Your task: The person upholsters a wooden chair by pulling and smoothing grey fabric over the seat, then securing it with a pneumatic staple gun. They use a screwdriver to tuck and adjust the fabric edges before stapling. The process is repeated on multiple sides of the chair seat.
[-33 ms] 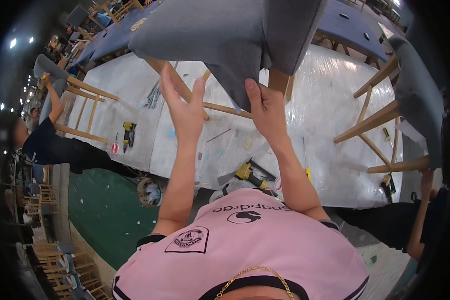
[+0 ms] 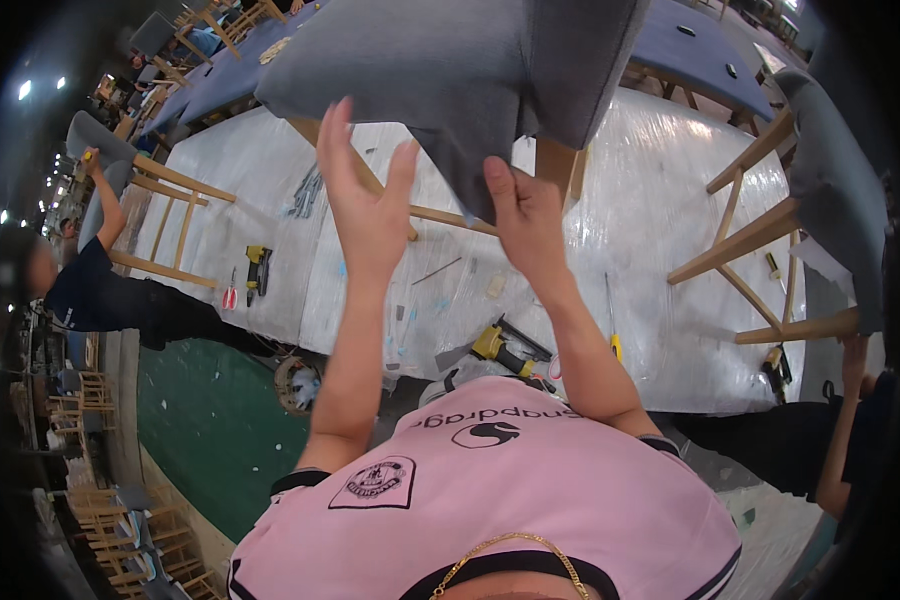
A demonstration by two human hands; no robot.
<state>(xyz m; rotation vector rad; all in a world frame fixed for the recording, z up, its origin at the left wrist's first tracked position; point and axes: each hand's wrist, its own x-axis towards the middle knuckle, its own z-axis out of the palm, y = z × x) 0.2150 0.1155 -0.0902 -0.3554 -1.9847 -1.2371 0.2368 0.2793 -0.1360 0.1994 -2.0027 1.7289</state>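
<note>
A wooden chair with grey upholstery (image 2: 400, 70) stands tilted on the table ahead of me. From its seat corner, beside the backrest, hangs a loose flap of grey fabric (image 2: 460, 165). My right hand (image 2: 530, 215) pinches the flap's lower end between thumb and fingers. My left hand (image 2: 368, 205) is raised with thumb and fingers apart, just below the seat's front edge and close to a wooden leg (image 2: 370, 170). It holds nothing; whether its fingertips touch the fabric I cannot tell.
A plastic-covered table (image 2: 670, 340) carries a yellow-black staple gun (image 2: 500, 345), another staple gun (image 2: 257, 270), red-handled snips (image 2: 230, 297) and a yellow-handled screwdriver (image 2: 615, 345). Co-workers hold upholstered chairs at left (image 2: 175, 220) and right (image 2: 830, 170). A blue padded table (image 2: 700, 50) stands beyond.
My left hand has risen slightly toward the seat edge. My right hand has shifted a little to the left, still pinching the fabric flap.
</note>
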